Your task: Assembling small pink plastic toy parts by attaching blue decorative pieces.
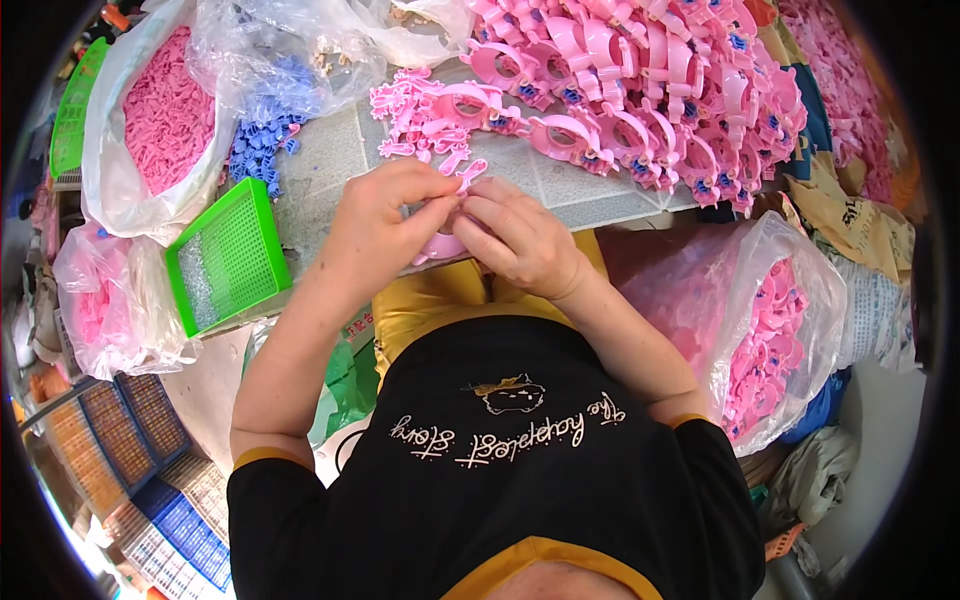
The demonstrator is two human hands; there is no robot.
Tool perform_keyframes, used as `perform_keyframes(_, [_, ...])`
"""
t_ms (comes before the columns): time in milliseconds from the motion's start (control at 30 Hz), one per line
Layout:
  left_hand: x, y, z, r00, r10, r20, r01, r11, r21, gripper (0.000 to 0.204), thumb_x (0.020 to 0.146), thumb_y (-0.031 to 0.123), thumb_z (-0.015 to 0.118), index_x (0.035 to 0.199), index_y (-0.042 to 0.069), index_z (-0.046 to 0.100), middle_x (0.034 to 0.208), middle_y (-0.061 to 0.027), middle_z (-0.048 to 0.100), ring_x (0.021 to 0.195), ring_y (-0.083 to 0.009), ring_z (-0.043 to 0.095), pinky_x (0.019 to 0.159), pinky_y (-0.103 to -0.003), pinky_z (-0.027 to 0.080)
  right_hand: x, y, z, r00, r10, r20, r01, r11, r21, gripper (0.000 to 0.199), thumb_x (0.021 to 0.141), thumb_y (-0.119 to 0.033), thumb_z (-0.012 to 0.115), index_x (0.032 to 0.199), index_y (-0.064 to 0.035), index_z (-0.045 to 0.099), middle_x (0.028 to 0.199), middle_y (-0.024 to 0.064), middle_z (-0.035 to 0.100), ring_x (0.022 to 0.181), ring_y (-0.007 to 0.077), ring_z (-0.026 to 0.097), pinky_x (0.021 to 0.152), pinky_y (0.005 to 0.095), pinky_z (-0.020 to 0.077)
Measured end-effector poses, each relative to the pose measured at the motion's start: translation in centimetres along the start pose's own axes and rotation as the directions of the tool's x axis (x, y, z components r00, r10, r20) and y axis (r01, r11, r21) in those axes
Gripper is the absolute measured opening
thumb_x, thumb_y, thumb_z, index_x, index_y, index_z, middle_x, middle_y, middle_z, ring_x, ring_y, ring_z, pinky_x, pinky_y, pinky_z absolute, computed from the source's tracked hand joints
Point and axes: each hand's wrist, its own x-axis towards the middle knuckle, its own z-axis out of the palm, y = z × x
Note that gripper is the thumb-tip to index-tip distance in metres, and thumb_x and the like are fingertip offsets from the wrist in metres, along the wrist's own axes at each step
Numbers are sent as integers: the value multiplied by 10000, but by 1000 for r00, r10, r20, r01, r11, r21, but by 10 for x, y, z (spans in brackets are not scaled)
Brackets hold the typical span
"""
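Note:
My left hand (385, 215) and my right hand (520, 238) meet at the near edge of a grey table (335, 150). Together they grip a pink plastic ring-shaped piece (443, 245), with a small pink part (470, 174) sticking up between the fingertips. Just beyond my hands lie loose small pink parts (410, 110). A big heap of finished pink rings with blue inserts (640, 80) covers the table's far right.
A green plastic tray (228, 255) leans at the table's left edge. Clear bags hold pink pieces (165, 110), blue pieces (265, 125) and pink rings (770, 340) at lower right. Orange and blue crates (125, 430) are stacked at lower left.

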Motion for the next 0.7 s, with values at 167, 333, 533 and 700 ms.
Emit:
perform_keyframes(167, [-8, 5, 6, 968, -227, -108, 211, 968, -137, 152, 859, 51, 725, 994, -1, 772, 922, -110, 747, 861, -226, 726, 769, -327, 560, -3, 2, 1, 999, -36, -22, 36, 999, 5, 304, 750, -101, 711, 1042, -19, 699, 1092, 134, 666, 1065, 341, 682, 913, 467, 585])
perform_keyframes(333, [-5, 5, 6, 996, 21, -90, -12, 995, 99, 133, 869, 41, 712, 981, -6, 767, 895, -97, 734, 831, -197, 707, 733, -317, 547, -1, 3, 3, 998, -61, -17, 61, 998, -9, 307, 750, -106, 712, 1043, -13, 698, 1092, 135, 665, 1056, 338, 685, 915, 461, 590])
perform_keyframes(533, [-3, -13, 5, 999, -4, 31, 1, 997, 77, 144, 895, 54, 711, 1012, -13, 760, 888, -82, 727, 819, -172, 698, 734, -320, 547, -3, 2, 4, 996, -87, 22, 88, 996, -21, 322, 760, -120, 706, 1061, -6, 699, 1108, 141, 661, 1049, 323, 689, 889, 433, 596])
perform_keyframes(700, [3, -10, 4, 982, -178, -59, 170, 977, -126, 172, 909, 94, 721, 1044, -4, 757, 913, -87, 732, 830, -165, 692, 749, -306, 544, 3, 4, -5, 996, -2, 87, -3, 998, 63, 379, 770, -120, 701, 1132, -9, 675, 1117, 154, 666, 1012, 321, 695, 866, 422, 594])
